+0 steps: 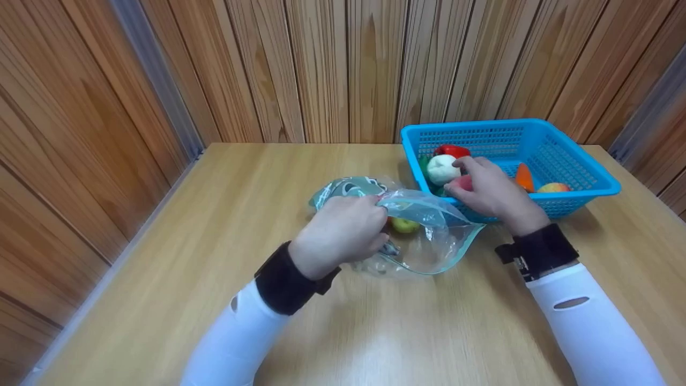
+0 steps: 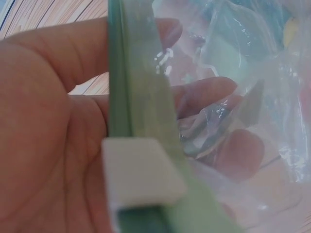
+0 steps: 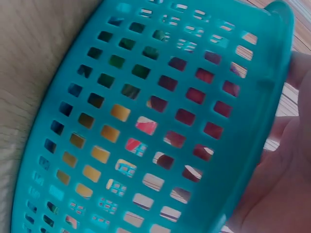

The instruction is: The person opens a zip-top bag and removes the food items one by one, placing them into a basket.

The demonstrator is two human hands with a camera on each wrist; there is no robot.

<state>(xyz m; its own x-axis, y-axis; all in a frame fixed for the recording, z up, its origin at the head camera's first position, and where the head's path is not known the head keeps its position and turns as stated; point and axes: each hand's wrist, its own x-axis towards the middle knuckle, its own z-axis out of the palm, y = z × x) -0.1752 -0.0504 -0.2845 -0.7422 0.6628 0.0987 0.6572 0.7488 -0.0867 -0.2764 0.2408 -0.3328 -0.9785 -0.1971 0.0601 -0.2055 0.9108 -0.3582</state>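
- Clear plastic bag (image 1: 450,238): on table (image 1: 214,225), just right of and under left hand (image 1: 340,230); yellow-green fruit (image 1: 404,225) inside, just right of the knuckles.
- Left hand: fingers curled, gripping the bag's edge; white slider (image 2: 141,170) beside the palm.
- Right hand (image 1: 496,190): reaches over the near rim of blue basket (image 1: 603,182), thumb and fingers pinching pinkish-red item (image 1: 464,183).
- White round item (image 1: 442,170): just left of right fingertips; red item (image 1: 453,151) beyond them.
- Orange, pointed item (image 1: 524,178): right of right hand.
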